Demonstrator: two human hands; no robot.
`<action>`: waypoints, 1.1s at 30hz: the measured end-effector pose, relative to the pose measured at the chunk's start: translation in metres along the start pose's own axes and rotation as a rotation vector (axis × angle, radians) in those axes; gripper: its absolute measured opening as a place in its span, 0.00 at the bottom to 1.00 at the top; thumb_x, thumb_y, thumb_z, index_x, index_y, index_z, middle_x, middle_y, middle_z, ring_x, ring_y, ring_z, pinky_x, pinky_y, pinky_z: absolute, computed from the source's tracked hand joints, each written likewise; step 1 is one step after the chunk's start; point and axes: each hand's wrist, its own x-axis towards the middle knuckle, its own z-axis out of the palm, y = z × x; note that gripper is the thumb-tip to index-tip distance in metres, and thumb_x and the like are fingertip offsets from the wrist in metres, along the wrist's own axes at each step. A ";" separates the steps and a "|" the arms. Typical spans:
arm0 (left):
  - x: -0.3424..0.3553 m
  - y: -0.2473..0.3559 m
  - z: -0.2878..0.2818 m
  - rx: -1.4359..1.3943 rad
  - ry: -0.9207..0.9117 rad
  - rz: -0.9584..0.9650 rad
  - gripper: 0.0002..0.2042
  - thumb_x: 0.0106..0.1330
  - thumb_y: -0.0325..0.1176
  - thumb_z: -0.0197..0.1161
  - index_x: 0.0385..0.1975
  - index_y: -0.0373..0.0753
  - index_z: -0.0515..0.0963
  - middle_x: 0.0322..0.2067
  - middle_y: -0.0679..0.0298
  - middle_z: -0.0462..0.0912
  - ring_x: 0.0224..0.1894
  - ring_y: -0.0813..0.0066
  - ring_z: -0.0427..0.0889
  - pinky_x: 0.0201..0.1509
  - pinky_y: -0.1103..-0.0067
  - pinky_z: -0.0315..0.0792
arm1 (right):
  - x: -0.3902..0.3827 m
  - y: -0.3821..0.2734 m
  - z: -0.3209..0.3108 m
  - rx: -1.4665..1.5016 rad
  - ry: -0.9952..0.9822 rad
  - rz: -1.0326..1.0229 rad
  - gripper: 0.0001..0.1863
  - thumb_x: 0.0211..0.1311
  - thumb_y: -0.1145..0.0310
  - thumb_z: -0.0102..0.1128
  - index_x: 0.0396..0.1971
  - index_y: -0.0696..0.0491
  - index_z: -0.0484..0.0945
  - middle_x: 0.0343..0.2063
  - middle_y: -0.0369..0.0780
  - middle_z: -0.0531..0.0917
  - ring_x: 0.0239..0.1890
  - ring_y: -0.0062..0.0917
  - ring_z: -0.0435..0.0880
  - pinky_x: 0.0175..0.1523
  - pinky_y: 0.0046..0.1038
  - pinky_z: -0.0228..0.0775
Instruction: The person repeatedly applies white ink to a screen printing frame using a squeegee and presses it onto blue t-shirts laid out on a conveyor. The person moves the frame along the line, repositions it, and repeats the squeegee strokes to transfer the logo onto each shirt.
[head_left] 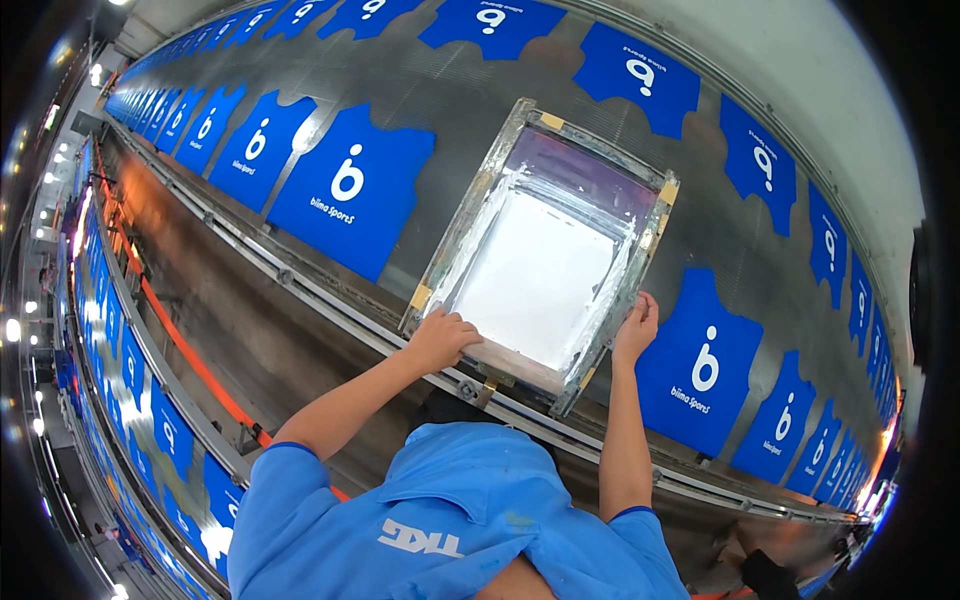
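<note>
A rectangular screen printing frame (652,238) lies tilted across the long dark table, its worn rim patched with yellowish tape. Inside it, the mesh carries a broad white area (545,270) with white smears around it, and a purplish band (590,175) shows at the far end. My left hand (443,340) is closed on the near left corner of the frame. On the right side, near its lower end, my right hand (637,325) grips the frame's edge with bent fingers. What lies beneath the frame is hidden.
Blue cut fabric pieces with white prints lie along both sides of the table (470,110), one piece (350,190) left of the frame and another (700,365) right of it. A metal rail (330,320) runs along the near edge. An orange strip (190,355) borders the aisle.
</note>
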 end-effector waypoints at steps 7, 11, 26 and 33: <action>0.070 -0.043 -0.020 -0.157 0.201 -0.059 0.18 0.47 0.28 0.72 0.41 0.52 0.86 0.40 0.70 0.87 0.45 0.67 0.83 0.48 0.67 0.73 | -0.006 0.002 0.016 -0.195 0.038 -0.025 0.12 0.73 0.64 0.53 0.44 0.54 0.82 0.19 0.35 0.73 0.21 0.19 0.68 0.29 0.27 0.62; 0.191 -0.091 -0.044 -0.054 0.176 -0.017 0.14 0.52 0.33 0.71 0.40 0.53 0.87 0.38 0.67 0.88 0.43 0.62 0.85 0.47 0.67 0.77 | 0.010 -0.008 -0.003 -0.430 -0.117 -0.063 0.13 0.66 0.62 0.62 0.47 0.51 0.83 0.31 0.38 0.80 0.32 0.25 0.75 0.38 0.31 0.67; 0.273 -0.106 -0.069 0.022 -0.083 -0.065 0.15 0.56 0.43 0.71 0.43 0.53 0.87 0.36 0.62 0.88 0.42 0.60 0.86 0.46 0.66 0.79 | 0.098 -0.096 0.075 -0.975 -0.595 -0.378 0.13 0.53 0.57 0.73 0.32 0.50 0.87 0.26 0.40 0.85 0.40 0.35 0.81 0.48 0.38 0.67; 0.128 -0.066 -0.018 -0.032 -0.013 -0.066 0.10 0.54 0.35 0.69 0.37 0.55 0.88 0.31 0.67 0.87 0.37 0.63 0.85 0.40 0.65 0.77 | -0.052 -0.071 0.020 -0.796 -0.545 -0.472 0.09 0.48 0.70 0.74 0.31 0.51 0.84 0.29 0.38 0.84 0.39 0.34 0.80 0.46 0.36 0.67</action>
